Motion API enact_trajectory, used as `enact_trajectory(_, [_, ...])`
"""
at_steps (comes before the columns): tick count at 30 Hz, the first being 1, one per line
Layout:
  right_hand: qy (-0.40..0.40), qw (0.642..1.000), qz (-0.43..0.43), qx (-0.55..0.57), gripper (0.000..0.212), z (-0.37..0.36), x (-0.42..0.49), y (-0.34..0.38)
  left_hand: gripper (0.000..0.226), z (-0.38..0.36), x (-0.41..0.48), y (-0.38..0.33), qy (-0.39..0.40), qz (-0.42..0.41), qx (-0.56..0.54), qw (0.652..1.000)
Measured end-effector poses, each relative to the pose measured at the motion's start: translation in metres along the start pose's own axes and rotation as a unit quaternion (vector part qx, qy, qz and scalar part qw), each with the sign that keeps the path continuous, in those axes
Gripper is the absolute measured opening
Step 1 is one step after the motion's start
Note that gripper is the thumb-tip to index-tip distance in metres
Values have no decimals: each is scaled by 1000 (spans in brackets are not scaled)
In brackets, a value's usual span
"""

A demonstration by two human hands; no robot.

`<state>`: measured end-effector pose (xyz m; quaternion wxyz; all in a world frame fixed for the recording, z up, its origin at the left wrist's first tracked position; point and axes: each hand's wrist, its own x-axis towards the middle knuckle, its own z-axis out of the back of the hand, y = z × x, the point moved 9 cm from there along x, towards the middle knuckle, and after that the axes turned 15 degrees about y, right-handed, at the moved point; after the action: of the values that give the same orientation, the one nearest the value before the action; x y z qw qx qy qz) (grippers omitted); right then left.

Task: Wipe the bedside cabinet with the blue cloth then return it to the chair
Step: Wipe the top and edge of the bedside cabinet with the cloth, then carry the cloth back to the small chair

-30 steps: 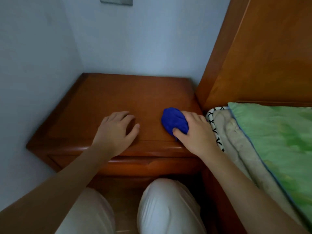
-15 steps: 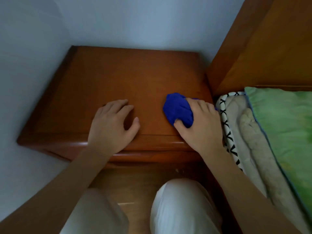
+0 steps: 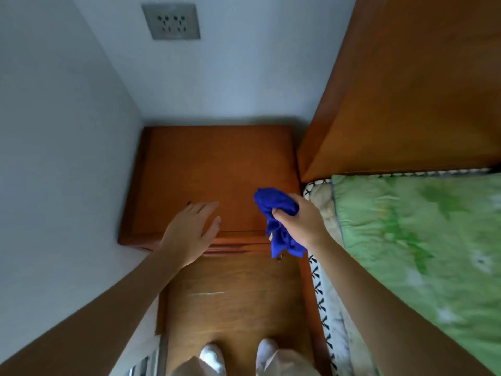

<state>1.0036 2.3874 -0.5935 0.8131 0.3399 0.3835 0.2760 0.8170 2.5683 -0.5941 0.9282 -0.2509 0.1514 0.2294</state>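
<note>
The wooden bedside cabinet (image 3: pixel 214 169) stands in the corner between the wall and the bed, its top bare. My right hand (image 3: pixel 302 221) grips the bunched blue cloth (image 3: pixel 276 213) in the air above the cabinet's front right corner, and a loose end of the cloth hangs down past the front edge. My left hand (image 3: pixel 192 232) hovers flat with fingers spread over the cabinet's front edge, holding nothing. The chair is out of view.
A bed with a green cover (image 3: pixel 423 240) and a wooden headboard (image 3: pixel 406 90) borders the cabinet on the right. White walls close in behind and on the left, with a socket plate (image 3: pixel 171 21) high on the back wall. Wooden floor (image 3: pixel 233 302) and my feet lie below.
The view has risen far above the cabinet. My right hand has lifted the cloth off the top, and my left hand has come off the surface and flattened out.
</note>
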Motion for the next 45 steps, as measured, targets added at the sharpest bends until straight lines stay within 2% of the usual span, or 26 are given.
enact_trajectory(6, [1,999,37,35,16,74,-115,120,67,84,-79,-77,4,5,-47,999])
enact_trajectory(9, [-18,997,55,41,22,111,-156,166,62,136,-104,-123,-28,-23,-58,998])
enact_trajectory(17, [-58,992,109,15,27,205,-239,244,46,284,-172,-259,-174,-154,-104,967])
enact_trajectory(21, [-74,986,143,-41,31,252,-281,281,38,333,-207,-343,-196,-259,-96,941])
enact_trajectory(27, [-157,971,174,-38,32,322,-346,306,40,362,-226,-426,-216,-367,-96,900])
enact_trajectory(32, [-226,965,130,-32,34,357,-373,280,39,356,-206,-475,-181,-449,-68,872])
enact_trajectory(38, [-308,951,22,-6,32,362,-394,214,44,308,-163,-516,-66,-527,5,847])
enact_trajectory(42, [-366,927,-52,60,35,347,-424,171,45,271,-155,-543,8,-585,21,810])
enact_trajectory(45, [-426,891,-112,107,36,323,-459,139,43,237,-161,-566,65,-636,19,768])
